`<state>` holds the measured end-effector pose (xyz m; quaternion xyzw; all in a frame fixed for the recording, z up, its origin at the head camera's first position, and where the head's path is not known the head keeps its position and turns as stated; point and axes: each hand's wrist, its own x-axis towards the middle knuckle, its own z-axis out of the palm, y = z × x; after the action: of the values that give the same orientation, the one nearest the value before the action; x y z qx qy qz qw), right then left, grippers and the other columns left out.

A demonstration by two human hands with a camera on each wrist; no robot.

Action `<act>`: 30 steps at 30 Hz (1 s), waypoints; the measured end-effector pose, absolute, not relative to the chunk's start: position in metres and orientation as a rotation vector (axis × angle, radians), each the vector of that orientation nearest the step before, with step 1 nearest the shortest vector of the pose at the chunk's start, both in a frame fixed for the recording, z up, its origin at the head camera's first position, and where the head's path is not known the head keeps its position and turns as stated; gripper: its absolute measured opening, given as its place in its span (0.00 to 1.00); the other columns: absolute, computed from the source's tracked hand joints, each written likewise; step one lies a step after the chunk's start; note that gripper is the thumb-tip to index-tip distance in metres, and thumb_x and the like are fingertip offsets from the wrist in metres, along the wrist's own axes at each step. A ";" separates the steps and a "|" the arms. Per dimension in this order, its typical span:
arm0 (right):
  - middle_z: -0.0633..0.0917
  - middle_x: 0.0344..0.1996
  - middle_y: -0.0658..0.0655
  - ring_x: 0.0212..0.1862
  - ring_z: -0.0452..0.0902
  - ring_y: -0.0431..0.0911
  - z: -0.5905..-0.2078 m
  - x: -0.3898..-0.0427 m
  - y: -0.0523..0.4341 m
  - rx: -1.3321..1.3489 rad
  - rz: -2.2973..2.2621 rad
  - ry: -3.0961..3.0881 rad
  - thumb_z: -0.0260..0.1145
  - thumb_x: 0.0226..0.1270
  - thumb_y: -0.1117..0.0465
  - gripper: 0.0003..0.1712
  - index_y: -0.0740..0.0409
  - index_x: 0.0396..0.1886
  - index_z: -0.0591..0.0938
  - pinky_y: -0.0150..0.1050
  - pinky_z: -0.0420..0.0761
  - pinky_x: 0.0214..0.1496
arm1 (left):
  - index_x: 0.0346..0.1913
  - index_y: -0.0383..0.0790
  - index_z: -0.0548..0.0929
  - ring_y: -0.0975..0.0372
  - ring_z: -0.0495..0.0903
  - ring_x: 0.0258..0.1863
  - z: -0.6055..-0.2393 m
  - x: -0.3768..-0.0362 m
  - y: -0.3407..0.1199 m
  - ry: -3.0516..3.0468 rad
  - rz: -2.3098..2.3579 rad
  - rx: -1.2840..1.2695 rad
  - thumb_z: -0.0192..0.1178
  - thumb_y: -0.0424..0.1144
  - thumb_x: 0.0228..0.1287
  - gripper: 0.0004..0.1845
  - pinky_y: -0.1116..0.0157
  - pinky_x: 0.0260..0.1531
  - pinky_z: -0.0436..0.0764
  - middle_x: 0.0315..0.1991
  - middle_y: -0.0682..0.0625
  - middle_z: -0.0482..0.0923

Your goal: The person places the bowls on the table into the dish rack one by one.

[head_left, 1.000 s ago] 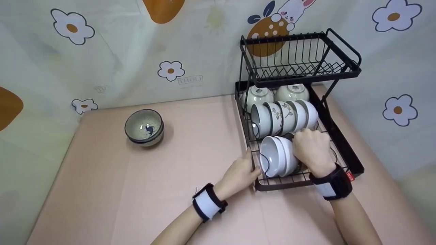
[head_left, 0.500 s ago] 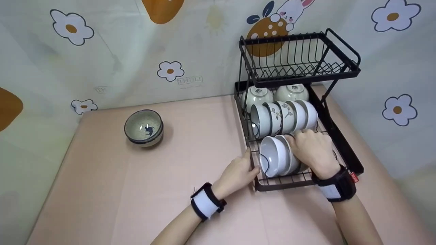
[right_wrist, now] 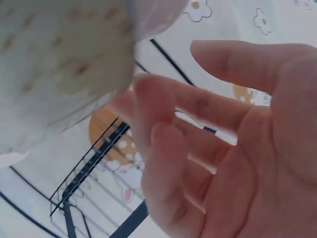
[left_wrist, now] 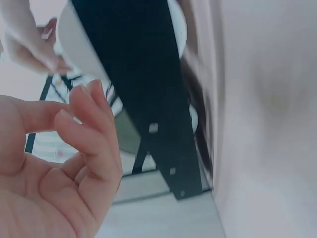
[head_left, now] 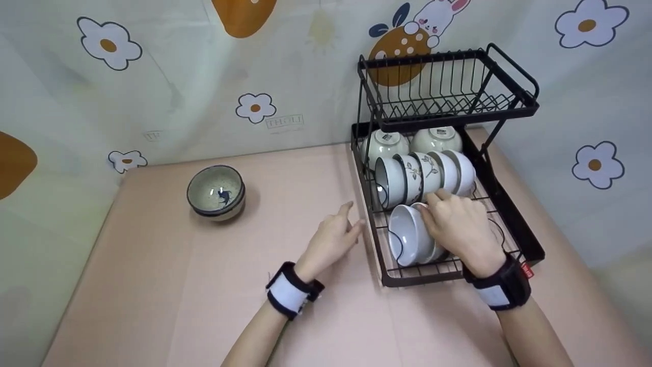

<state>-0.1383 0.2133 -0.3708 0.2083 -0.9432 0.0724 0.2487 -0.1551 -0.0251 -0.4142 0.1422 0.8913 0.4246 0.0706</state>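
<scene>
My right hand (head_left: 461,224) is over the front row of a black dish rack (head_left: 423,279), its fingertips at the upper rims of nested white bowls (head_left: 405,229). The right wrist view shows a bowl with brown specks (right_wrist: 64,59) right by the curled fingers (right_wrist: 163,168), while the thumb stands apart with a gap between. Just left of the rack, my left hand (head_left: 326,242) hovers with nothing in it. Its fingers are loosely bent beside the rack's dark side rail in the left wrist view.
Behind the front row stands a row of several bowls (head_left: 425,176), some leaf-patterned. Two upturned bowls (head_left: 384,145) sit under the rack's upper wire tier (head_left: 448,122). Stacked grey-green bowls (head_left: 216,191) stand on the table (head_left: 153,285) at left. A patterned curtain (head_left: 178,76) hangs behind.
My left hand has let go of the rack's side and moved left. My right hand has shifted slightly left and up along the bowl rims. The stacked bowls at left stay put.
</scene>
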 end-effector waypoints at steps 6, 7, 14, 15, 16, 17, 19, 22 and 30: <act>0.78 0.20 0.55 0.18 0.73 0.49 -0.375 -0.133 0.201 0.780 0.216 -2.453 0.72 0.61 0.67 0.09 0.63 0.27 0.79 0.40 0.71 0.15 | 0.70 0.26 0.69 0.64 0.78 0.20 -0.405 -0.169 -0.052 2.756 1.344 0.266 0.55 0.38 0.78 0.26 0.70 0.20 0.77 0.25 0.49 0.82; 0.78 0.20 0.55 0.18 0.73 0.48 -0.376 -0.131 0.198 0.813 0.218 -2.433 0.73 0.60 0.67 0.09 0.63 0.27 0.80 0.40 0.72 0.16 | 0.69 0.26 0.70 0.63 0.78 0.21 -0.404 -0.172 -0.057 2.770 1.362 0.226 0.55 0.38 0.78 0.25 0.70 0.21 0.77 0.26 0.48 0.82; 0.75 0.18 0.50 0.17 0.71 0.44 -0.386 -0.121 0.182 1.002 0.273 -2.339 0.75 0.55 0.66 0.13 0.58 0.22 0.77 0.33 0.68 0.12 | 0.64 0.26 0.75 0.55 0.83 0.26 -0.405 -0.192 -0.106 2.895 1.536 -0.107 0.53 0.37 0.78 0.20 0.71 0.20 0.76 0.32 0.41 0.84; 0.74 0.17 0.49 0.16 0.70 0.43 -0.388 -0.120 0.179 1.018 0.280 -2.340 0.76 0.55 0.66 0.14 0.57 0.21 0.76 0.32 0.67 0.12 | 0.63 0.26 0.76 0.54 0.83 0.27 -0.407 -0.194 -0.114 2.918 1.558 -0.166 0.53 0.36 0.78 0.20 0.71 0.20 0.75 0.32 0.40 0.85; 0.73 0.17 0.49 0.15 0.68 0.42 -0.389 -0.118 0.177 1.033 0.287 -2.346 0.75 0.55 0.66 0.15 0.57 0.20 0.75 0.32 0.66 0.12 | 0.62 0.26 0.76 0.53 0.84 0.28 -0.408 -0.197 -0.122 2.943 1.573 -0.226 0.53 0.36 0.77 0.19 0.72 0.20 0.75 0.33 0.38 0.85; 0.73 0.16 0.48 0.15 0.68 0.42 -0.391 -0.117 0.175 1.045 0.290 -2.354 0.75 0.55 0.66 0.15 0.56 0.20 0.75 0.33 0.66 0.11 | 0.61 0.26 0.77 0.52 0.85 0.29 -0.410 -0.199 -0.130 2.974 1.576 -0.284 0.52 0.36 0.77 0.18 0.71 0.20 0.75 0.34 0.37 0.85; 0.74 0.17 0.48 0.15 0.69 0.43 -0.394 -0.115 0.171 1.060 0.278 -2.374 0.76 0.55 0.65 0.15 0.56 0.20 0.76 0.35 0.68 0.12 | 0.60 0.25 0.78 0.50 0.85 0.30 -0.412 -0.202 -0.144 3.048 1.540 -0.389 0.52 0.35 0.77 0.18 0.68 0.22 0.77 0.35 0.36 0.86; 0.77 0.17 0.49 0.17 0.71 0.45 -0.397 -0.112 0.168 1.080 0.236 -2.403 0.76 0.55 0.63 0.15 0.56 0.21 0.75 0.38 0.72 0.13 | 0.59 0.23 0.78 0.46 0.84 0.32 -0.413 -0.202 -0.161 3.146 1.433 -0.504 0.51 0.36 0.76 0.19 0.57 0.29 0.81 0.37 0.33 0.85; 0.77 0.19 0.51 0.18 0.72 0.46 -0.403 -0.109 0.163 1.127 0.149 -2.451 0.78 0.53 0.59 0.18 0.55 0.19 0.75 0.38 0.72 0.13 | 0.64 0.19 0.71 0.32 0.83 0.42 -0.411 -0.199 -0.195 3.209 1.271 -0.828 0.50 0.35 0.74 0.24 0.41 0.41 0.82 0.46 0.22 0.80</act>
<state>-0.1091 0.1629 -0.4031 0.4071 -0.8853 0.0538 0.2182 -0.1986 -0.1949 -0.4112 -0.2285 0.8853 0.3506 -0.2025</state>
